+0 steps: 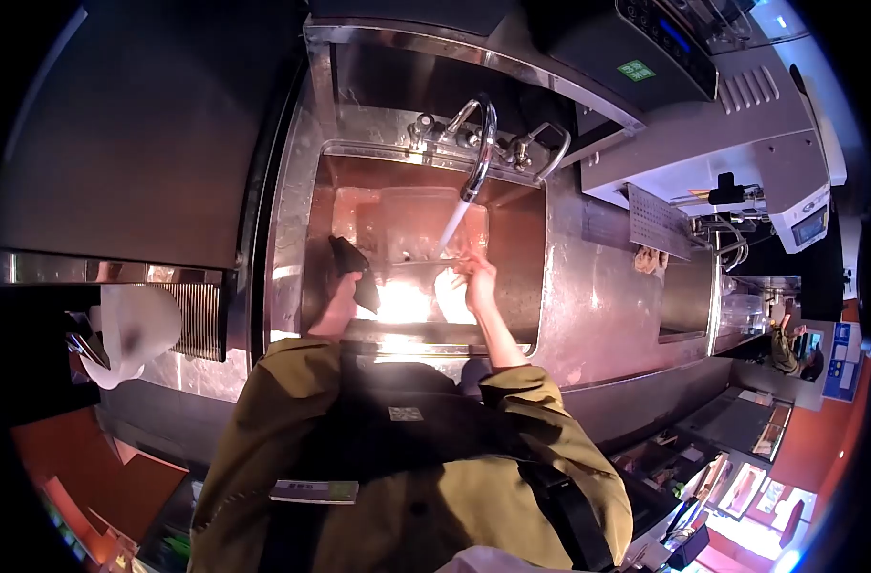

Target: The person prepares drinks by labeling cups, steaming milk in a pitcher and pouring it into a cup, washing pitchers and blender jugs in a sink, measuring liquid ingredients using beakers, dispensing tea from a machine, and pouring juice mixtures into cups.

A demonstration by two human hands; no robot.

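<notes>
Both of my hands are over a metal sink (540, 224), where water runs from the curved faucet (489, 143). At the left side of the basin, my left hand (340, 304) is closed on a dark cloth (351, 267). My right hand (478, 279) is at the right, its fingers bent together beside the stream; what they hold is too small and blurred to make out. A clear, shallow container (416, 215) lies in the basin beyond my hands. Bright glare hides part of the sink between them.
A dark counter panel (139, 134) stands at the left, with a white container (139, 329) below it. Grey machines (731, 124) and a hanging printed sheet (660, 220) are at the right. Another person (787, 349) is far right.
</notes>
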